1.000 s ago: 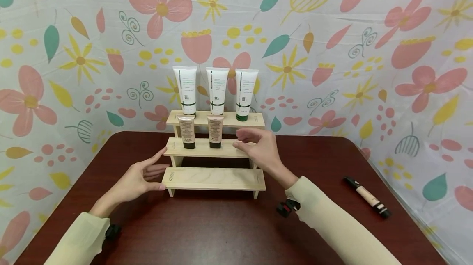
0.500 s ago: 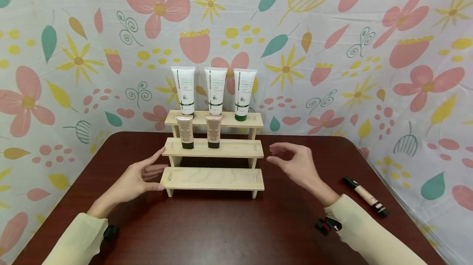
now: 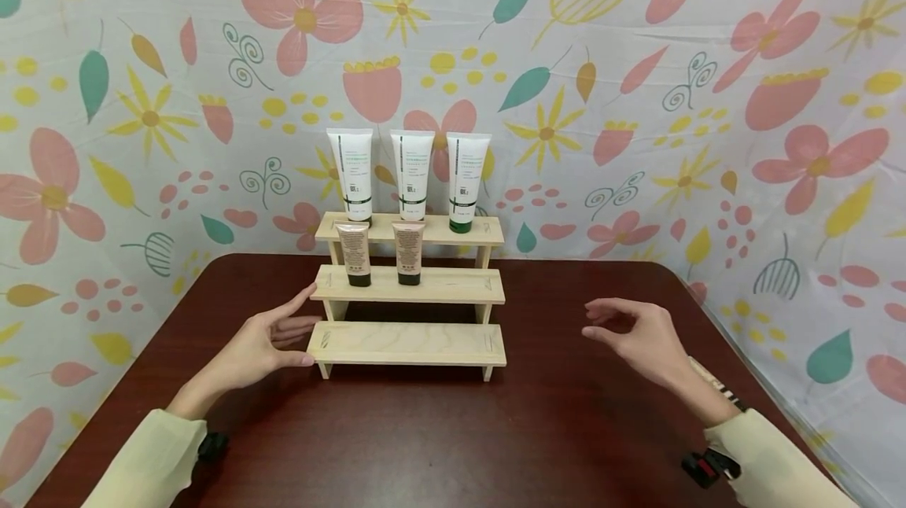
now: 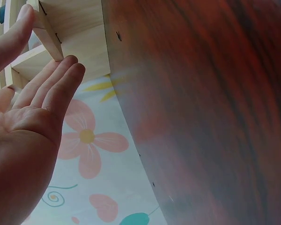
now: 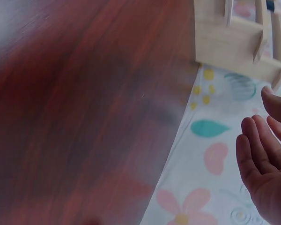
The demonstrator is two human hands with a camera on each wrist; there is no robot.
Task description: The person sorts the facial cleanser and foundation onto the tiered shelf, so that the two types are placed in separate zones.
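Observation:
A three-tier wooden stand [image 3: 406, 343] sits on the table. My left hand [image 3: 258, 351] touches its left side, thumb by the bottom step and forefinger at the middle step; in the left wrist view the fingers [image 4: 61, 89] are extended against the wood. Away to the right of the stand, my right hand [image 3: 644, 339] hovers over the table, fingers loosely bent and holding nothing. Two small beige tubes with black caps, a left one [image 3: 355, 255] and a right one [image 3: 408, 254], stand on the middle step. On the top step stand three white tubes [image 3: 412, 174] with green bands.
A dark red-brown table [image 3: 439, 437] bears the stand. Beyond my right wrist lies a beige tube with black ends [image 3: 715, 382], partly hidden by the arm. A flower-printed cloth [image 3: 566, 99] hangs behind the table and along its sides.
My right hand has moved off the right end of the middle step, out to the right and toward me. The left hand has stayed at the stand, and the tubes stand as before.

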